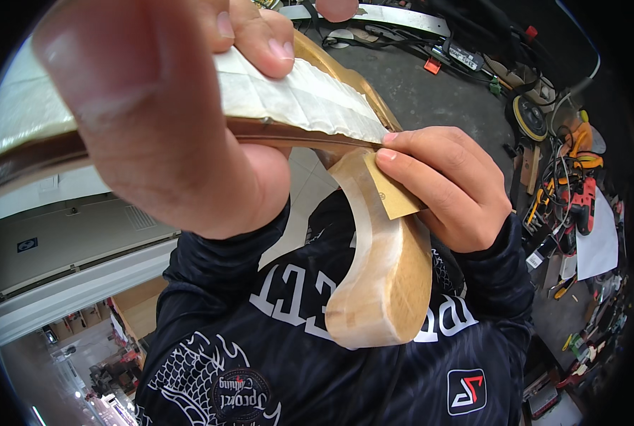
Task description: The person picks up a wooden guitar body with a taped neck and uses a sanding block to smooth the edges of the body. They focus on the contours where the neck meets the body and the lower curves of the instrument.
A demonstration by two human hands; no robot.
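My left hand (160, 128), large and close to the camera, grips a long curved workpiece with a ridged white strip (310, 96) along its face and a brown edge. Its fingertips lie over the strip. On the right, my right hand (459, 184) pinches a small yellow square of what looks like sandpaper (398, 199), fingertips against the brown edge where the white strip ends. Below them hangs a tan, rounded, bent section (377, 291) under a pale translucent layer, apparently part of the same workpiece, in front of my dark printed shirt.
A dark work surface (437, 99) carries a long pale metal bar (395, 18), a round yellow-and-black pad (530, 117), a red power tool (584, 206), a white sheet of paper (597, 248), cables and several hand tools along the right side.
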